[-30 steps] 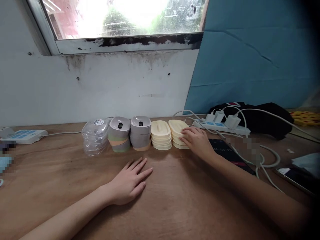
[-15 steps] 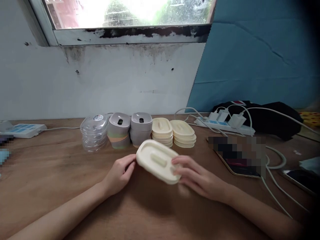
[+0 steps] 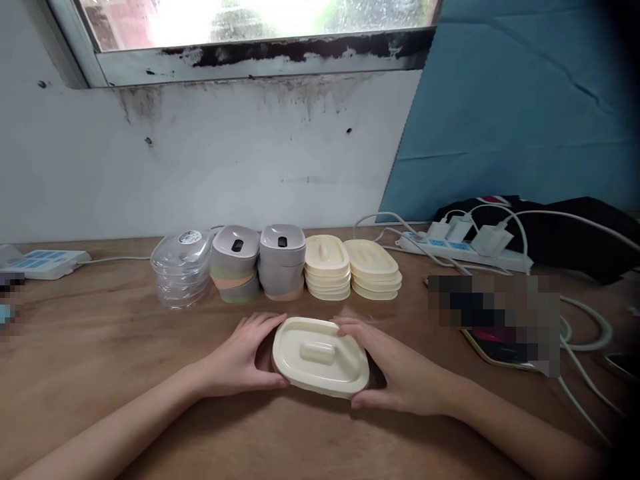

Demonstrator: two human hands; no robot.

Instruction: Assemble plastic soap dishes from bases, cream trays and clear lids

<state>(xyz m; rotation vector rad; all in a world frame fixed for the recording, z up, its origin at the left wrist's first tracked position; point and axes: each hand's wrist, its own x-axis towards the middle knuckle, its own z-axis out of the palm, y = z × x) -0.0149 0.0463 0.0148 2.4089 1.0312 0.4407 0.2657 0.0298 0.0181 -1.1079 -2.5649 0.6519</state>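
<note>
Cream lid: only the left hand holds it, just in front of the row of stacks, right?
No. In the head view the left hand and the right hand both hold the cream lid, one at each end; it is in front of the row of stacks.

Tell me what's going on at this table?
A person clasps a cream oval plastic lid from both ends, left grip on its left end, right grip on its right, low at the brown wooden table. Behind it stands a row of stacks: clear plastic covers, two grey plastic stacks, two stacks of matching cream lids. A white power strip lies further right.
</note>
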